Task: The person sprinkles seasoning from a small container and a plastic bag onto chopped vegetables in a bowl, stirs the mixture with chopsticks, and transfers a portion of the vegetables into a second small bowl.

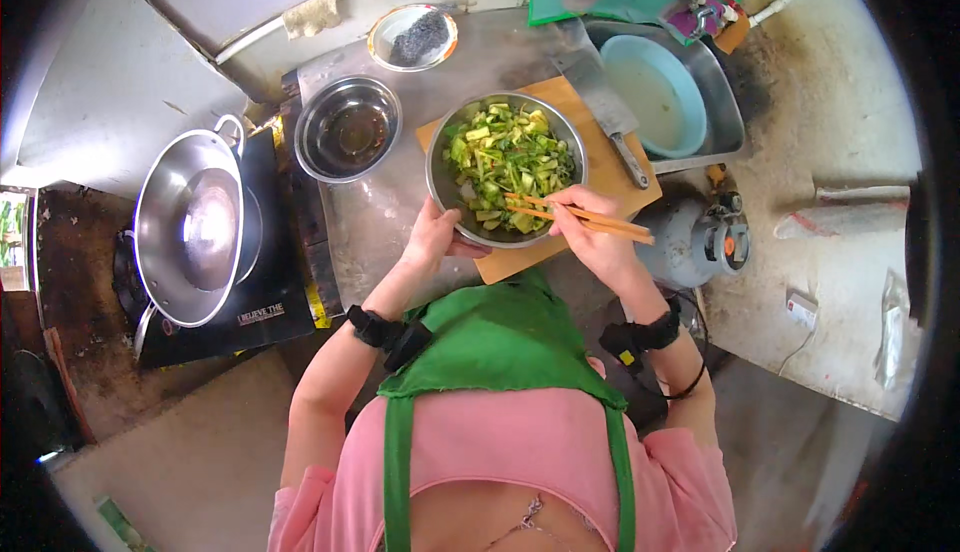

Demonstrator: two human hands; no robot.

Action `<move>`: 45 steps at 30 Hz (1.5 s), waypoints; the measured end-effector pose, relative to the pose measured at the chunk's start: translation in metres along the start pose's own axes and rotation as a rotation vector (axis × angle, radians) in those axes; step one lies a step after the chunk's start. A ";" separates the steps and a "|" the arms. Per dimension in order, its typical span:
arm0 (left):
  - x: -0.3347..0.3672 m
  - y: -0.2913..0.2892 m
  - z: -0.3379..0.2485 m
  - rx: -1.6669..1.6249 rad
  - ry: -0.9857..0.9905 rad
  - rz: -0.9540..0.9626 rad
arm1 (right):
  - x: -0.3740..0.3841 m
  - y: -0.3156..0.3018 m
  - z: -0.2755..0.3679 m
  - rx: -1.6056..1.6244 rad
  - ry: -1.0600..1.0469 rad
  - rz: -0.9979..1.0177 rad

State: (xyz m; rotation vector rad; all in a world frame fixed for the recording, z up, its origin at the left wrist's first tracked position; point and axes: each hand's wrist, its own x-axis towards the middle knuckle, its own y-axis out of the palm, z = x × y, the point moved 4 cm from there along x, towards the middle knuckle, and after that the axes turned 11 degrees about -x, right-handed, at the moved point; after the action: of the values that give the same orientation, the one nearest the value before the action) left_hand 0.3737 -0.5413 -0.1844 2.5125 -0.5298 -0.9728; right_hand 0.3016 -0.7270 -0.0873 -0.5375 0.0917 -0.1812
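Note:
A steel mixing bowl (436,178) full of chopped green vegetables (508,157) rests on a wooden cutting board (628,190). My left hand (436,236) grips the bowl's rim at its near left side. Between the fingers of my right hand (592,242) is a pair of wooden chopsticks (612,224), their tips down among the greens at the bowl's near right. Beyond my right hand, a cleaver (605,102) lies across the board's right edge with its handle toward me.
Left of the board stands an empty-looking steel bowl (348,130), with a patterned basin (388,36) behind it. A wok (190,232) sits on a black cooktop (280,262) at far left. At right are a sink holding a blue basin (680,67) and a grey gas cylinder (690,252).

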 end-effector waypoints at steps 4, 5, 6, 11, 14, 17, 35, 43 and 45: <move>-0.005 -0.005 -0.007 0.023 -0.140 0.033 | -0.008 0.009 0.042 -0.255 -0.465 0.052; -0.003 -0.007 -0.011 0.057 -0.159 0.021 | -0.008 0.012 0.036 -0.255 -0.462 0.048; 0.005 -0.014 -0.015 0.150 -0.083 -0.006 | -0.008 0.016 0.028 -0.308 -0.477 0.036; 0.014 -0.010 -0.015 0.166 0.061 0.039 | 0.019 -0.004 -0.021 -0.149 -0.199 0.009; 0.005 -0.005 -0.006 0.092 0.038 0.027 | 0.022 -0.007 -0.001 -0.159 -0.253 -0.032; -0.002 -0.008 -0.003 0.018 0.017 0.013 | 0.004 0.003 0.035 -0.130 -0.314 0.026; 0.029 -0.022 -0.024 0.283 -0.034 0.013 | 0.037 0.057 0.021 -0.001 -0.345 -0.221; 0.011 -0.003 -0.018 0.214 0.019 -0.019 | 0.011 0.004 -0.008 -0.087 -0.140 -0.123; 0.009 -0.002 -0.014 0.186 0.027 -0.024 | 0.010 -0.005 0.018 -0.158 -0.208 -0.111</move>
State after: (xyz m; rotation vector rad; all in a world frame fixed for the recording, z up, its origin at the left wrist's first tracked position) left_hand 0.3900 -0.5408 -0.1808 2.6981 -0.6080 -0.9357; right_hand 0.3132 -0.7246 -0.0695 -0.7165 -0.1272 -0.2264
